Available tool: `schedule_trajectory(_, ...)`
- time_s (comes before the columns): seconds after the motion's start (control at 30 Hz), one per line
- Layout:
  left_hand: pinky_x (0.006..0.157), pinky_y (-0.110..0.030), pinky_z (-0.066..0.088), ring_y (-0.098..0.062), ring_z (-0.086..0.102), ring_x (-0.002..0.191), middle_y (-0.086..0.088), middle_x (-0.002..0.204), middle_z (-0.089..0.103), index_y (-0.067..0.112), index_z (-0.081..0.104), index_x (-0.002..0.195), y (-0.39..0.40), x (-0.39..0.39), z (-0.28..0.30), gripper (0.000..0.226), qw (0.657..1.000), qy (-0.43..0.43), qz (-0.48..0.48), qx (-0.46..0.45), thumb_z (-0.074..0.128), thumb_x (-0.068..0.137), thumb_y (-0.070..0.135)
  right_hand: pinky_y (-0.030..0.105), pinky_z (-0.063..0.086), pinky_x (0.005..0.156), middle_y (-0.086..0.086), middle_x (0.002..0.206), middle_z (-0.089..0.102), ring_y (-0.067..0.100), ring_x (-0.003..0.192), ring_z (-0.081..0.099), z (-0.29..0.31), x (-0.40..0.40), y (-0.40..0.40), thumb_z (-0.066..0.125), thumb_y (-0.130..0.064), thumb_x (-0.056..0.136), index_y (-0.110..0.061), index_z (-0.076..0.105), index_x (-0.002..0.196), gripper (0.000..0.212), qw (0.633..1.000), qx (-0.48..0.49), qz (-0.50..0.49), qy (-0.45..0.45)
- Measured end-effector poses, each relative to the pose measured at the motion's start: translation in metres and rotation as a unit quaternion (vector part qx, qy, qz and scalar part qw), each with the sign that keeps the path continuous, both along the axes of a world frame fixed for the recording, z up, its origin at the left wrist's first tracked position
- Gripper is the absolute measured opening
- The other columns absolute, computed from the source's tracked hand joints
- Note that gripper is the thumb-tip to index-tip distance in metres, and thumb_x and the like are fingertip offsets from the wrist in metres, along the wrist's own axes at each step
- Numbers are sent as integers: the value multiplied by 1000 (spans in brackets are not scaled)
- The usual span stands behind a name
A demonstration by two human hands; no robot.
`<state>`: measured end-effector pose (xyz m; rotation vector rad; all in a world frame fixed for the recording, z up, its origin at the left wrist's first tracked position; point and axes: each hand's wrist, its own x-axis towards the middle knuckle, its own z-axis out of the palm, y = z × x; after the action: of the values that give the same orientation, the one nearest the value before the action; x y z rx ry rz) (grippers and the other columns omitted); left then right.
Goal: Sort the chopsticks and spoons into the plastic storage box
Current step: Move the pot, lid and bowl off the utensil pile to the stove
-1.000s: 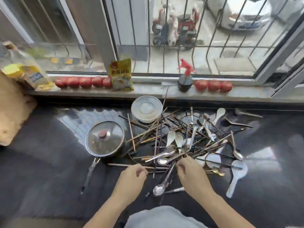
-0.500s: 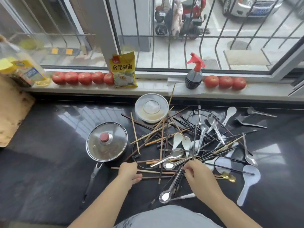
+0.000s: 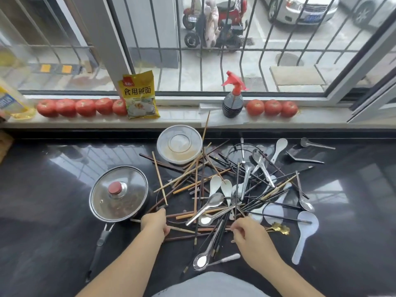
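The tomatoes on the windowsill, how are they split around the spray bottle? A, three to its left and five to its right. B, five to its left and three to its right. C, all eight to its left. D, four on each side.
B: five tomatoes line the sill left of the yellow packet and spray bottle, and three more tomatoes sit to the bottle's right.

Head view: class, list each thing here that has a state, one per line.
pot: lid on
plastic bowl: upright, nearly empty
spray bottle: upright
yellow packet: standing
left hand: gripping chopsticks
right hand: fingers curled in the pile
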<state>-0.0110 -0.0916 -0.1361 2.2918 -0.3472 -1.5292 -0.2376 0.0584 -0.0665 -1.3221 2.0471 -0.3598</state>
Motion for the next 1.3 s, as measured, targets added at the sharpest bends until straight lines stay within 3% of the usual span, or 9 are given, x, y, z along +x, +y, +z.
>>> schedule_trajectory(0.13,50,-26,50,-15,40,51,-6,76,52,2,64,120,16,-2,12,29,996,82,22,-33,64,98,20,17,42,69,-15,89,57,2,79,55,-8,-4,9,51,-19,99,-32,63,93,19,1000,30,1,-3)
schedule_trajectory(0.23,77,-42,59,-24,63,92,-11,106,60,7,59,126,26,-7,34,24,980,177,38,-82,59,104,17,20,45,77,-15,92,57,4,83,54,-14,-4,15,50,-18,98,-32,63,94,19,998,53,17,0)
schedule_trajectory(0.3,84,-55,60,-34,68,107,-16,118,60,7,55,128,32,-11,50,23,968,226,42,-104,56,106,15,19,45,77,-14,93,59,3,84,54,-17,-1,18,50,-19,98,-30,64,95,18,998,66,22,-9)
schedule_trajectory(0.43,78,-52,63,-42,74,97,-22,110,64,2,52,127,38,-18,79,21,959,240,18,-149,51,108,13,23,49,80,-15,92,61,2,86,55,-23,6,24,50,-24,99,-34,63,90,19,995,86,40,-8)
schedule_trajectory(0.6,79,-47,64,-38,77,88,-21,104,62,3,55,115,42,-20,113,14,957,229,12,-180,52,108,14,25,49,83,-14,95,62,3,89,56,-24,10,29,49,-25,98,-31,66,89,20,995,86,49,-14)
schedule_trajectory(0.87,61,-37,64,-39,78,82,-16,91,59,5,53,107,48,-6,152,7,941,257,63,-209,55,106,13,27,51,83,-16,92,63,3,88,57,-26,7,34,50,-25,98,-31,66,90,19,995,92,35,-13)
schedule_trajectory(1.03,57,-35,63,-38,78,78,-13,82,57,6,53,101,57,-5,179,9,931,273,76,-230,55,106,13,26,51,79,-13,90,64,3,85,56,-24,9,29,52,-23,97,-30,66,89,18,995,96,34,-21)
schedule_trajectory(1.17,54,-33,61,-36,77,75,-9,75,58,8,55,97,66,-12,205,13,925,233,31,-298,57,106,17,27,50,80,-12,88,67,3,85,58,-13,12,14,53,-24,98,-27,68,92,17,995,88,23,-48)
schedule_trajectory(1.3,41,-27,51,-29,72,59,-6,67,59,5,55,94,69,-18,225,17,904,163,-59,-391,56,106,17,21,47,68,-10,83,68,5,76,61,2,17,0,54,-26,99,-29,67,90,17,992,71,-4,-105)
